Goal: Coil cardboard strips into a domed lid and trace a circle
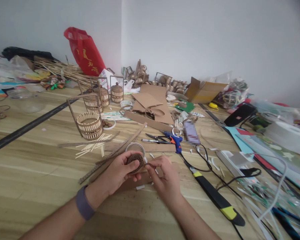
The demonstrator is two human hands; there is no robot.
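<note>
A tight round coil of brown corrugated cardboard strip (134, 163) is gripped by my left hand (122, 168), thumb across its face and fingers behind. Just to the right, my right hand (163, 175) pinches the loose end of that strip between thumb and fingertips. Beyond the coil a clear ring, perhaps a tape roll (138, 146), shows partly. Loose corrugated strips (110, 158) lie under and left of my left hand. A small open basket of pale sticks with a tall cardboard handle (90, 126) stands further left, thin wooden sticks (95, 146) scattered before it.
A blue glue gun (176, 141) and black-handled scissors (158, 137) lie ahead. A yellow-black utility knife (215, 196) rests at right among black cables. Several lidded baskets (117, 93) stand behind, near cardboard sheets (155, 96) and a red bag (85, 51).
</note>
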